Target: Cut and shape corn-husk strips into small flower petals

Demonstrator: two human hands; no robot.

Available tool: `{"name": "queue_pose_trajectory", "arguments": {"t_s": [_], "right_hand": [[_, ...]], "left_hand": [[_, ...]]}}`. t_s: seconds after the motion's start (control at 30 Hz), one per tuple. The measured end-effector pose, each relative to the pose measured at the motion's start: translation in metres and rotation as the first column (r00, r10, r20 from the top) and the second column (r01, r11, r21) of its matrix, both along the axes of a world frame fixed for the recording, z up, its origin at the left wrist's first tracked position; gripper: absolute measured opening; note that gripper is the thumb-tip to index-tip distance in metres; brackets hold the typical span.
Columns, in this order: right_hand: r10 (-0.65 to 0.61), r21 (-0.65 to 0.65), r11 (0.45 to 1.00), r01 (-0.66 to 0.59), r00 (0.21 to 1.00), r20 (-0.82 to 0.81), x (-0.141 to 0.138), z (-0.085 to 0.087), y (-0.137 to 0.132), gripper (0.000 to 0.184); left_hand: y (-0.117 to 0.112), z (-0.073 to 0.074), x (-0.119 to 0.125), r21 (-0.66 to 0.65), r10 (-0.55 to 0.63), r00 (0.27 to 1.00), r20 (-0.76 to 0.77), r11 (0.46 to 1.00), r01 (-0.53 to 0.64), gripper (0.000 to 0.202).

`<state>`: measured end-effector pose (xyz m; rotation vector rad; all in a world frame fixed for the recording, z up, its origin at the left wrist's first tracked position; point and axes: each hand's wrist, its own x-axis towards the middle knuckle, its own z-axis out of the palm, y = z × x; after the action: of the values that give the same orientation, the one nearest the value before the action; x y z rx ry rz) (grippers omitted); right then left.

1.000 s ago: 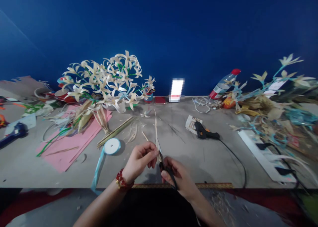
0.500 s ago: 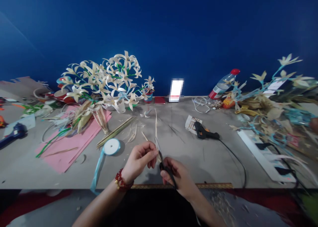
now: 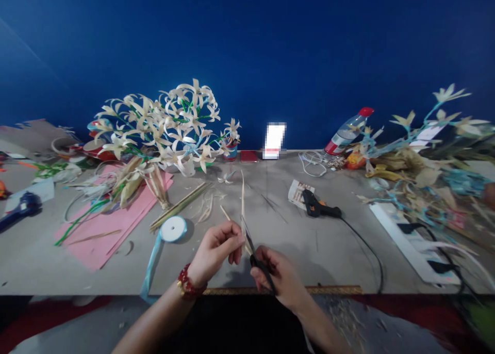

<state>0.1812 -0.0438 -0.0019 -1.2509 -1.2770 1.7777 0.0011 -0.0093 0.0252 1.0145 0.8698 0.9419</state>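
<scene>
Trimming a pale leaf strip (image 3: 243, 199): it stands nearly upright over the near part of the desk (image 3: 332, 251), its lower end pinched in my left hand (image 3: 216, 248). My right hand (image 3: 280, 276) is closed around black scissors (image 3: 252, 246), blades touching the strip just beside the pinch. For a clean cut, I judge, the strip wants tension and the blades a square angle, clear of my fingertips. A ribbon spool (image 3: 174, 228) lies left, a glue gun (image 3: 319, 205) right.

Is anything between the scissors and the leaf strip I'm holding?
Nothing visible. The scissors in the right hand meet the leaf strip right beside the left hand pinching it.
</scene>
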Motion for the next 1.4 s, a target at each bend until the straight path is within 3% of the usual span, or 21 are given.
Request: {"name": "queue_pose_trajectory", "arguments": {"t_s": [0.33,0.73,1.2,1.4], "right_hand": [[0.042,0.083,0.996,-0.042,0.999,0.012,0.0034,-0.0025,0.0002,0.054],[0.047,0.019,0.999,-0.045,0.996,-0.080,0.0003,0.0023,-0.0001,0.058],[0.031,0.000,1.000,-0.031,0.997,-0.072,0.0006,0.0006,-0.0005,0.057],[0.021,0.017,1.000,-0.021,1.000,0.003,0.0077,0.0005,0.0065,0.056]], "left_hand": [[0.0001,-0.0041,-0.0012,-0.021,-0.021,1.000,0.006,1.000,0.021,0.027],[0.0006,-0.0044,-0.0032,-0.011,-0.036,0.999,0.004,0.999,0.036,0.026],[-0.0006,-0.0041,-0.0026,-0.038,-0.019,1.000,0.006,0.999,0.020,0.028],[0.0026,-0.0054,-0.0046,-0.021,-0.020,1.000,-0.002,1.000,0.020,0.029]]}}
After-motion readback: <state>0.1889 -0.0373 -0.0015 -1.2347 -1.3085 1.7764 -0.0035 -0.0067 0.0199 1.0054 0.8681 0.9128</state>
